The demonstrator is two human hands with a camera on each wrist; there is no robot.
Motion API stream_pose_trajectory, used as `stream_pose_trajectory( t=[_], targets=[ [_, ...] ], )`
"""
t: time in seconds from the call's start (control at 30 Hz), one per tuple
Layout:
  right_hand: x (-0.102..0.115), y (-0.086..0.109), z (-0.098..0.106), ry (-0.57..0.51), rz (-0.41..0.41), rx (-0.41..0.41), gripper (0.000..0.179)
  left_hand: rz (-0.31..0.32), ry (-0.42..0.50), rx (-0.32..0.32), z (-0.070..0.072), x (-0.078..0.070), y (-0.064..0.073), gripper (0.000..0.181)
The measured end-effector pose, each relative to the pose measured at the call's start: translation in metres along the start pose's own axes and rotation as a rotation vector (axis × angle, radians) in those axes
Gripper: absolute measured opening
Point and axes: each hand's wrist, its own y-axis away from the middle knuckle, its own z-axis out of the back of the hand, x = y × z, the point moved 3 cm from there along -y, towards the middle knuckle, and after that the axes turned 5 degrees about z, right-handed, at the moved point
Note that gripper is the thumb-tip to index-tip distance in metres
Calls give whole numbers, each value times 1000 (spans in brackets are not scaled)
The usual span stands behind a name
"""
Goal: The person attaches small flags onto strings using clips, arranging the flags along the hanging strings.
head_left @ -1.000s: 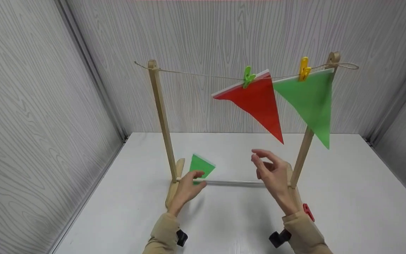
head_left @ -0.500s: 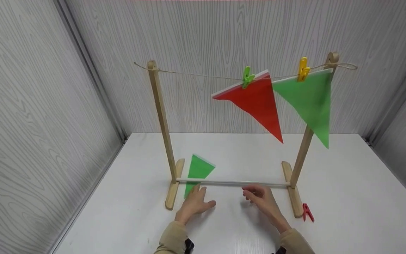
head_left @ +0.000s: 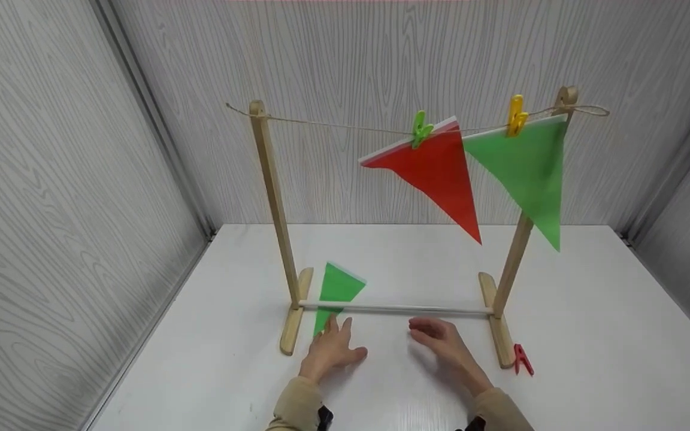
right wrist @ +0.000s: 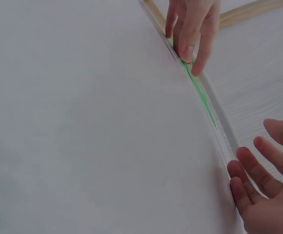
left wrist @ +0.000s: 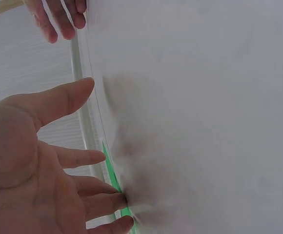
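Note:
Beneath the white crossbar (head_left: pixel 387 309) of a wooden stand, a green pennant (head_left: pixel 340 285) lies on the table. My left hand (head_left: pixel 329 352) is spread, its fingertips over the pennant's near tip, which they partly cover; the left wrist view shows the fingertips at the green edge. To the right, my right hand (head_left: pixel 444 344) stays low over the table just in front of the crossbar, its fingers loosely bent and holding nothing. A red pennant (head_left: pixel 441 167) and another green pennant (head_left: pixel 533 170) hang from the string (head_left: pixel 333 124), under a green clothespin (head_left: pixel 421 129) and a yellow clothespin (head_left: pixel 516 117).
The stand has a left post (head_left: pixel 274 197) and a right post (head_left: pixel 514 266), each on a wooden foot. Beside the right foot lies a red clothespin (head_left: pixel 521 359). Wood-grain panels (head_left: pixel 345 66) enclose the white table (head_left: pixel 237 263) at the back and sides.
Both hands have come down and nearer to the table's front, the right one also leftward from by the right post. The left hand's fingers have spread over the pennant. The pennants have stayed in place.

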Motion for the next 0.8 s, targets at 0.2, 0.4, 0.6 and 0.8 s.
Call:
stream_pose_trajectory(
  t=[0.2, 0.4, 0.6, 0.8],
  targets=[
    [-5, 0, -1, -34, -2, 51, 44, -6, -180, -39, -2, -13, 10, 72],
    [-6, 0, 0, 25, -7, 70, 45, -8, -481, -155, -14, -35, 25, 62],
    [-7, 1, 0, 94, 11, 91, 45, -29, -542, -148, -20, -48, 33, 58],
    [-6, 2, -2, 116, 37, 113, 45, -78, -557, -150, -24, -56, 42, 51]
  ],
)
